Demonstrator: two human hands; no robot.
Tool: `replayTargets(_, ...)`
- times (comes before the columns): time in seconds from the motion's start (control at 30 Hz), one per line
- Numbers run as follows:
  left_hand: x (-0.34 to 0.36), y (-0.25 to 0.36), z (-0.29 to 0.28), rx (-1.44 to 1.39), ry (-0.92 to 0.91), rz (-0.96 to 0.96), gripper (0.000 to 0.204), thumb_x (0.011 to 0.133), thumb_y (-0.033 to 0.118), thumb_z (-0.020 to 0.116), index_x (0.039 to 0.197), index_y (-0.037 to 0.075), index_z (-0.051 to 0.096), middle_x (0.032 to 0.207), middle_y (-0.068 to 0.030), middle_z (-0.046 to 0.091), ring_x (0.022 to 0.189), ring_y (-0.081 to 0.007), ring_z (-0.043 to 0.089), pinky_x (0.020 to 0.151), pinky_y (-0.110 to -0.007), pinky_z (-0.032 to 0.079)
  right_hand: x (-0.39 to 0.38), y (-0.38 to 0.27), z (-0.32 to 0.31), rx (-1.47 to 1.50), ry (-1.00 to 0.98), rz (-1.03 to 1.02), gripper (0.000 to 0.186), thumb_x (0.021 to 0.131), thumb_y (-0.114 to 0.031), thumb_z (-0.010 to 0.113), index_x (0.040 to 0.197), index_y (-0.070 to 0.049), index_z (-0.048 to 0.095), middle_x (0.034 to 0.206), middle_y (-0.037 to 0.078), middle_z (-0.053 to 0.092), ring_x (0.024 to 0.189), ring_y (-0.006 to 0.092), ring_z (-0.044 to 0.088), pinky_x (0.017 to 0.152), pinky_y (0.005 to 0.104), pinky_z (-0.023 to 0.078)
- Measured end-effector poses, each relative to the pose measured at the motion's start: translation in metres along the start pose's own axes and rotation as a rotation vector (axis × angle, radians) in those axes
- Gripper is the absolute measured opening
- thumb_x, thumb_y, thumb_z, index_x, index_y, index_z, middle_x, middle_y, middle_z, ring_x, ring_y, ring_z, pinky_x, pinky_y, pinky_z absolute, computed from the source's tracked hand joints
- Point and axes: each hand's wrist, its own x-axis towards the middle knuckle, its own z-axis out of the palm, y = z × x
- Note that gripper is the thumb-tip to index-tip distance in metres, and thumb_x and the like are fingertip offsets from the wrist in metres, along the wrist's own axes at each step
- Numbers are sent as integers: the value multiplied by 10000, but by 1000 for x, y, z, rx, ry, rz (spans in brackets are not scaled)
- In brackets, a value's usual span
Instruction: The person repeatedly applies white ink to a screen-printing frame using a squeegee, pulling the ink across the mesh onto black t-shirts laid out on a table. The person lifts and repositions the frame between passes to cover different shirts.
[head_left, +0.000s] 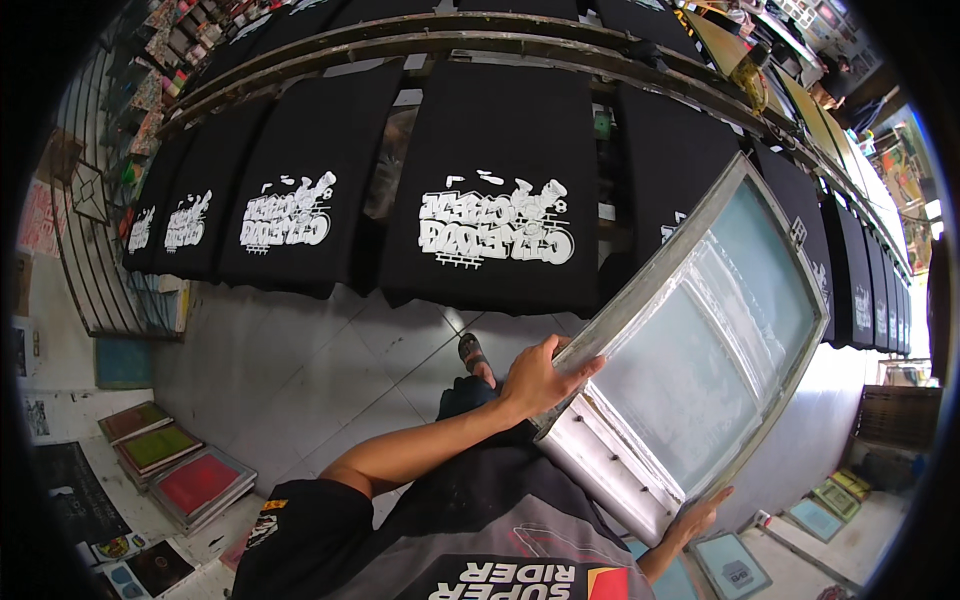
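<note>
A large screen printing frame [690,395], with a grey rim and pale blue-white mesh, is tilted up in front of my body at the right. My left hand [548,382] is wrapped round its near left corner, the thumb lying over the rim. At the lower right edge my right hand [697,516] grips the same frame, partly hidden behind it. A broad silver metal bar [612,470] with several dark bolts lies along the frame's near end, between my hands. White ink streaks run across the mesh.
Black shirts [497,120] with white prints lie on boards in a long row ahead; the frame overlaps one at the right. Stacked screens [195,488] stand at the lower left, beside a tiled floor [300,370]. More small screens [733,565] lie at the lower right.
</note>
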Motion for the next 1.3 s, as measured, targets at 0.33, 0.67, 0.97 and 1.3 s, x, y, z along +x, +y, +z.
replayTargets(0.33, 3, -2, -11, -35, 29, -12, 950, 869, 807, 732, 1283, -48, 692, 1048, -186, 812, 992, -296, 791, 925, -452, 577, 17, -4, 20, -78, -19, -57, 862, 1034, -818, 471, 835, -1, 661, 694, -21, 391, 656, 139, 371, 605, 348, 350)
replayTargets(0.67, 11, -4, -4, -74, 12, -9, 906, 878, 727, 791, 1292, -73, 690, 1082, -192, 808, 1031, -258, 781, 957, -370, 579, 7, -13, 20, 2, -30, -76, 881, 1042, -806, 466, 989, 36, 720, 715, -24, 411, 664, 132, 390, 616, 345, 362)
replayTargets(0.97, 8, 3, 3, -57, -2, 1, 885, 890, 723, 780, 1277, -69, 695, 1096, -205, 802, 1049, -273, 777, 977, -378, 572, 14, -4, 9, -28, -23, -29, 928, 1049, -802, 453, 1071, 80, 739, 744, -6, 450, 715, 150, 428, 692, 356, 415)
replayTargets(1.3, 3, 0, 17, -46, 14, 24, 895, 891, 734, 774, 1275, -70, 699, 1103, -212, 802, 1054, -282, 778, 975, -381, 574, 46, 26, 6, -41, -20, -39, 933, 1050, -796, 455, 1032, 90, 746, 745, 8, 489, 726, 155, 455, 712, 358, 432)
